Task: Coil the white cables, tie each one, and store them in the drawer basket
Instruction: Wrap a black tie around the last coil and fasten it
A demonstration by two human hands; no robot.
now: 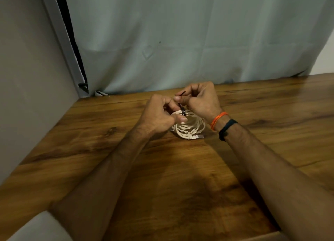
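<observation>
At the near left corner a pale sleeve [41, 226] shows, and from the near edge two bare forearms reach out over the wooden table [90, 150] and meet past its middle. The right wrist wears an orange thread band [217, 119] and, just behind it toward the elbow, a dark band [226, 129]. Between and just below the two hands lies the coiled white cable [189, 126], its loops resting on the table, with a plug end [196, 137] sticking out at the near side of the coil. The left hand [160, 116] is curled and grips the far left part of the coil, its thumb lying across the loops. A thin black tie [182, 111] wraps the loops right at that grip, touching the left thumb and fingers. The right hand [200, 99] is curled just beyond and to the right of the coil, above it, and pinches the free end of the tie, whose tip pokes out past the fingers on the far side. Beyond the hands the table ends at a pale blue-grey curtain [180, 41]; to the left stand a grey frame post [61, 41] and a plain wall [27, 78].
</observation>
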